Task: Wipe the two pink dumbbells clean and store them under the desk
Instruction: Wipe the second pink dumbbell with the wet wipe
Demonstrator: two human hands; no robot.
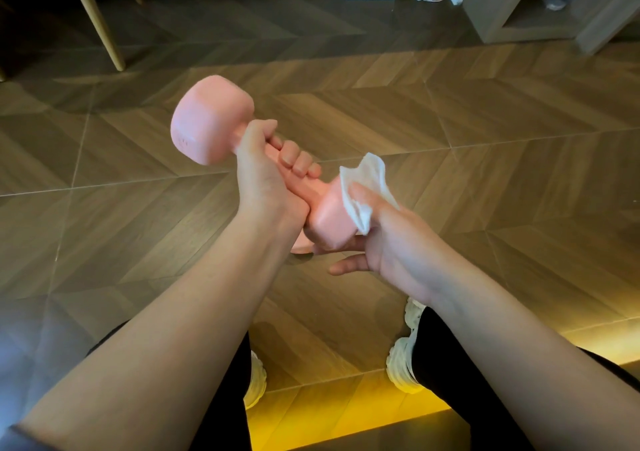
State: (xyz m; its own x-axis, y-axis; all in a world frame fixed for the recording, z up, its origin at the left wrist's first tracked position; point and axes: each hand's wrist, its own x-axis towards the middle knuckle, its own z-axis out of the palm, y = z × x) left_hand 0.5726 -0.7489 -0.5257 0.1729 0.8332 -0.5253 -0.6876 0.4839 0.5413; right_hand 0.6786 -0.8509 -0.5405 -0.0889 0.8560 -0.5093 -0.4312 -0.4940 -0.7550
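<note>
Step in hand: wiping dumbbell no. 1, storing not started.

L hand (266, 173) is closed tight round the handle of the dumbbell (211, 121) and holds it in the air over the floor (485, 138), tilted, w/ the far head up and away and the near head low toward the person. R hand (391, 246) cups the near head w/ a white cloth (367, 187) between. One finger lies along the cloth and presses it on the head, and others curl under the head. One digit sticks out free below.

Just under the near head a pink bit (299, 248) shows, prob. the 2nd dumbbell on the floor. It is mostly hidden, so can't say for sure.

Progress, my read: early, approx. first half of dumbbell 1. Far head and handle look untouched by the cloth right now.

Next move calls for: keep the L grip firm, since the thing is heavy and angled. Rub the cloth round the near head, then shift the L hand so the handle and far head get wiped too.

A wooden unit (519, 17) stands well beyond the dumbbell, to its right. Can't tell if that's the desk.
</note>
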